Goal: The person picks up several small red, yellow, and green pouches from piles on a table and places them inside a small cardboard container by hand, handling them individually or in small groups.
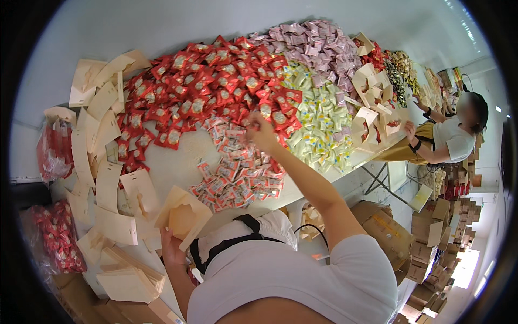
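My left hand [174, 245] holds a cream cardboard box [166, 210] that stands unfolded, its brownish inside facing up. My right hand [259, 131] reaches over the table to where a large heap of red wrapped packets [210, 81] meets a smaller pile of red-and-white sachets [238, 174]. Its fingers are blurred, so whether they grip a packet is unclear. Right of that hand lie pale green packets [319, 121] with yellow and blue spots, and behind them light purple packets [319, 44].
Cream cardboard boxes [107, 186] crowd the table's left side, near a stack of flat cardboard [129, 279]. Plastic bags of red packets [60, 239] lie far left. A co-worker [449, 133] stands at the table's far right. Brown cartons [384, 231] stand behind me on the floor.
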The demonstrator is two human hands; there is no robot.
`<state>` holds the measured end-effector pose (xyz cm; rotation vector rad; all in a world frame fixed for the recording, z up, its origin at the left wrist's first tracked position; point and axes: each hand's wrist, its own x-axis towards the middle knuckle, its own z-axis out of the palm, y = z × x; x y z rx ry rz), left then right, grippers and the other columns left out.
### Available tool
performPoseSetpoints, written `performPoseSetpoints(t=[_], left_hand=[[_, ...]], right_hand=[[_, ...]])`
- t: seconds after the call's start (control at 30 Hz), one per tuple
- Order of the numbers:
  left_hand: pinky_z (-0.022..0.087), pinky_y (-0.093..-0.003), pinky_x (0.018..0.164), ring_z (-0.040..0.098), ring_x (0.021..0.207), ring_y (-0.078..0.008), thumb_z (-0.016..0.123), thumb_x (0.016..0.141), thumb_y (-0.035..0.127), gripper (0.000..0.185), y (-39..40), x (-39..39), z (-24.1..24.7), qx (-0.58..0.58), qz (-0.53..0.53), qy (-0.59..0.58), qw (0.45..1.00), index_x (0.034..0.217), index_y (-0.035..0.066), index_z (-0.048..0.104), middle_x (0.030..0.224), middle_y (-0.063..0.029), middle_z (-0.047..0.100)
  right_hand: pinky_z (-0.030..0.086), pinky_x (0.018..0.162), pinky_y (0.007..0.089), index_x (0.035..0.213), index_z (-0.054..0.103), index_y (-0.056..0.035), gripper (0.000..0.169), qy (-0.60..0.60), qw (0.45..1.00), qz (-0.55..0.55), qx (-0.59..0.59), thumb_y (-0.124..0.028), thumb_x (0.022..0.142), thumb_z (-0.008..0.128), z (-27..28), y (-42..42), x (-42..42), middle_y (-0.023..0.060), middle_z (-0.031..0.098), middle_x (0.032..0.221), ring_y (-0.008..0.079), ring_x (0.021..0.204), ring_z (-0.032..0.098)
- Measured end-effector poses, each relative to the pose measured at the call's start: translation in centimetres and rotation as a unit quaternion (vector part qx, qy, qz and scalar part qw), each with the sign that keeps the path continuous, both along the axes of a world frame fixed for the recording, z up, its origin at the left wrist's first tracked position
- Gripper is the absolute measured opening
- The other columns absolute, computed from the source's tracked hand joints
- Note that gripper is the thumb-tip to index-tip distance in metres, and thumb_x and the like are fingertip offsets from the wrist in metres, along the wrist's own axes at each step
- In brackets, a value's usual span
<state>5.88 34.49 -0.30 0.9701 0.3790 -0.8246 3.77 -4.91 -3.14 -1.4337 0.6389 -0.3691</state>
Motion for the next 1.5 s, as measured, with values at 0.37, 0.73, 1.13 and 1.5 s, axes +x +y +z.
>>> performPoseSetpoints(t=[0.37, 0.73, 1.13, 1.5], left_hand=[[0.045, -0.0512, 0.090, 0.045, 0.116, -0.0321, 0.055, 0.079, 0.009, 0.064, -11.1, -4.3, -0.1, -0.036, 0.049, 0.066, 0.996, 0.135, 0.018, 0.025, 0.131, -0.0120, 0.040], [0.057, -0.0419, 0.068, 0.053, 0.108, -0.0289, 0.053, 0.085, 0.021, 0.053, -17.4, -7.6, -0.2, 0.009, 0.036, 0.031, 0.999, 0.132, 0.021, 0.029, 0.124, -0.0086, 0.046], [0.044, -0.0506, 0.092, 0.045, 0.116, -0.0313, 0.053, 0.081, 0.010, 0.063, -20.9, -8.5, 0.9, -0.001, 0.061, 0.040, 0.997, 0.136, 0.016, 0.022, 0.130, -0.0126, 0.039], [0.048, -0.0428, 0.088, 0.049, 0.113, -0.0240, 0.048, 0.086, 0.006, 0.045, -29.0, -7.5, -0.5, -0.054, -0.021, 0.014, 0.998, 0.127, 0.011, 0.032, 0.125, -0.0081, 0.045]], right_hand=[[0.046, 0.071, 0.0378, 0.091, 0.052, -0.0013, 0.035, 0.359, 0.814, -0.178, -0.421, -0.009, 0.059, 0.064, -6.3, -23.5, -12.5, 0.0183, 0.054, 0.090, 0.0334, 0.087, 0.055], [0.047, 0.068, 0.0388, 0.106, 0.048, -0.0047, 0.047, 0.221, 0.875, -0.095, -0.421, -0.008, 0.062, 0.064, -5.7, -27.4, -9.9, 0.0175, 0.052, 0.092, 0.0304, 0.077, 0.056], [0.047, 0.074, 0.0433, 0.121, 0.041, -0.0087, 0.062, 0.332, 0.803, -0.058, -0.491, -0.017, 0.064, 0.065, -5.0, -33.7, -4.6, 0.0193, 0.055, 0.100, 0.0372, 0.086, 0.056], [0.048, 0.069, 0.0345, 0.116, 0.046, -0.0074, 0.046, -0.074, 0.987, 0.040, 0.136, -0.006, 0.072, 0.055, 8.7, -20.2, -7.3, 0.0061, 0.054, 0.083, 0.0189, 0.076, 0.056]])
